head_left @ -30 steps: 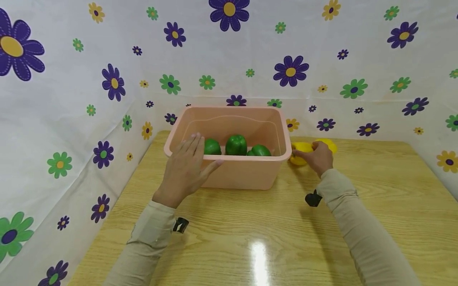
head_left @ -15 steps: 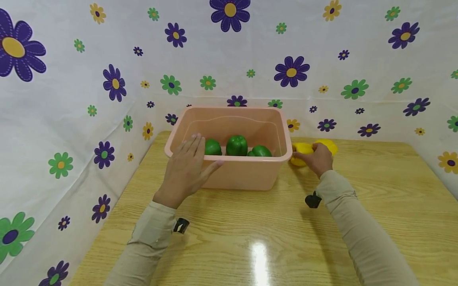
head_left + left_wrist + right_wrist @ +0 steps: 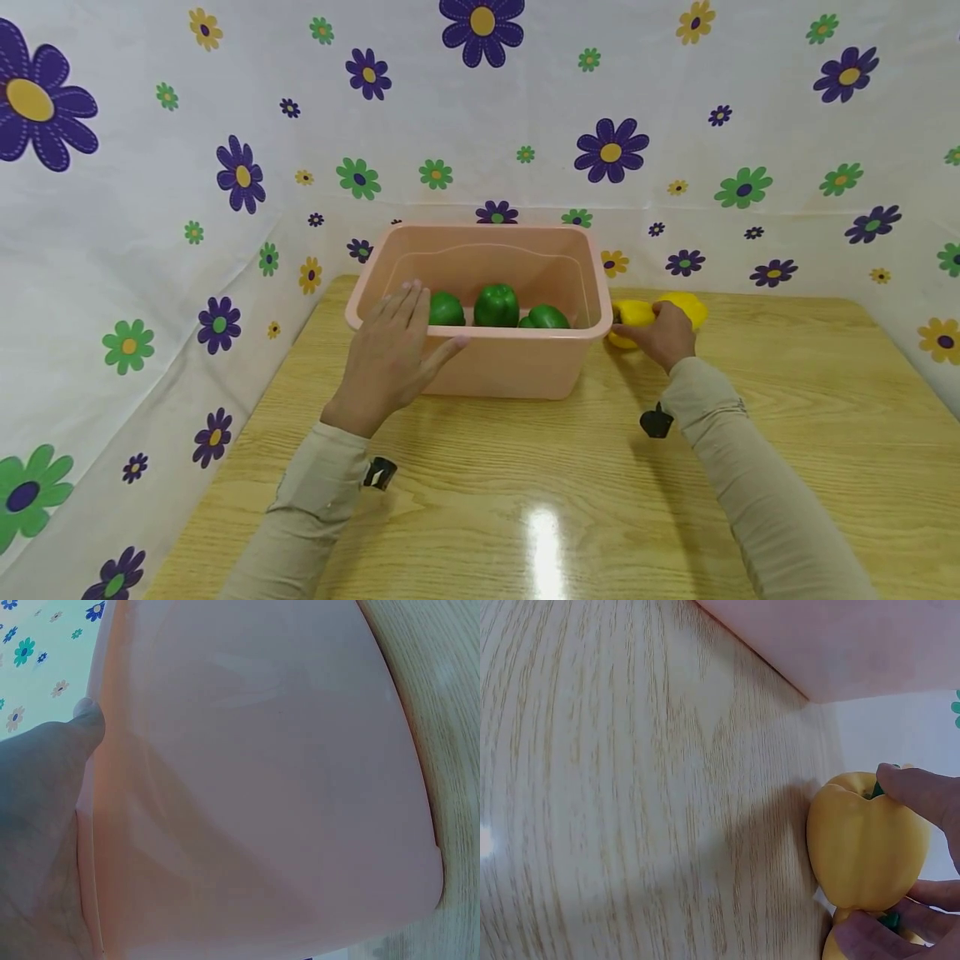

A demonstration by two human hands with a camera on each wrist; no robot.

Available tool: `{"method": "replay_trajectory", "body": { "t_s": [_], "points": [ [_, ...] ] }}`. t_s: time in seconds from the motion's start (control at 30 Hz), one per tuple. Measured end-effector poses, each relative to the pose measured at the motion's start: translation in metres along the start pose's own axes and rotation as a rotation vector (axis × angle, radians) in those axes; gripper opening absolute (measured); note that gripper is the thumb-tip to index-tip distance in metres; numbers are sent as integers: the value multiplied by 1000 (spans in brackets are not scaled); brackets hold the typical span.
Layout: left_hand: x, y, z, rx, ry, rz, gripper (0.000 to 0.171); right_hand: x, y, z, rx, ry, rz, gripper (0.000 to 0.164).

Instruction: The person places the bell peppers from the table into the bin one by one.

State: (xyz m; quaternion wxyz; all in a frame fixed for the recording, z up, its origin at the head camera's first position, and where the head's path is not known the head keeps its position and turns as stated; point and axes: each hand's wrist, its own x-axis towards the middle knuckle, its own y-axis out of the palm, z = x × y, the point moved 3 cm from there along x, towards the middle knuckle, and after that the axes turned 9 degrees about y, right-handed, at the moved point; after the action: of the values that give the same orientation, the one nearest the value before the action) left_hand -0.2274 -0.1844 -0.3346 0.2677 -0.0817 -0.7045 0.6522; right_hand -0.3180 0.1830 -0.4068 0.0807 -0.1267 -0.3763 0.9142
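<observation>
A pink plastic bin (image 3: 510,362) stands on the table, with green bell peppers inside: one at the left (image 3: 447,310), one in the middle (image 3: 497,305) and one at the right (image 3: 547,317). My left hand (image 3: 384,358) rests on the bin's front-left rim, fingers straight and thumb spread along the edge. To the bin's right, my right hand (image 3: 666,337) grips a yellow bell pepper (image 3: 866,844) lying on its side. The thumb presses near its green stem, the fingers reach round the base. A second yellow bell pepper (image 3: 686,305) lies against it, partly hidden by the hand.
The wooden table (image 3: 480,483) extends in front of the bin and to the right. A white flower-print sheet (image 3: 525,108) hangs close behind the bin and along the left side. A black wrist device (image 3: 657,420) hangs under the right sleeve.
My right thumb has shifted slightly lower on the yellow bell pepper, showing more of its stem end. The left hand and the bin have stayed in place.
</observation>
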Motion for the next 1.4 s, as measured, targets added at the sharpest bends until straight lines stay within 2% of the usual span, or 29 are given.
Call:
{"method": "replay_trajectory", "body": {
  "t_s": [0.37,0.93,1.4],
  "points": [
    [0,1,0,9,3,-5,93,1,2,0,-21,-13,25,88],
    [1,0,-1,4,1,-3,93,1,2,-2,23,12,41,85],
    [0,0,0,15,20,-40,93,-1,0,-3,50,-14,29,87]
  ]
}}
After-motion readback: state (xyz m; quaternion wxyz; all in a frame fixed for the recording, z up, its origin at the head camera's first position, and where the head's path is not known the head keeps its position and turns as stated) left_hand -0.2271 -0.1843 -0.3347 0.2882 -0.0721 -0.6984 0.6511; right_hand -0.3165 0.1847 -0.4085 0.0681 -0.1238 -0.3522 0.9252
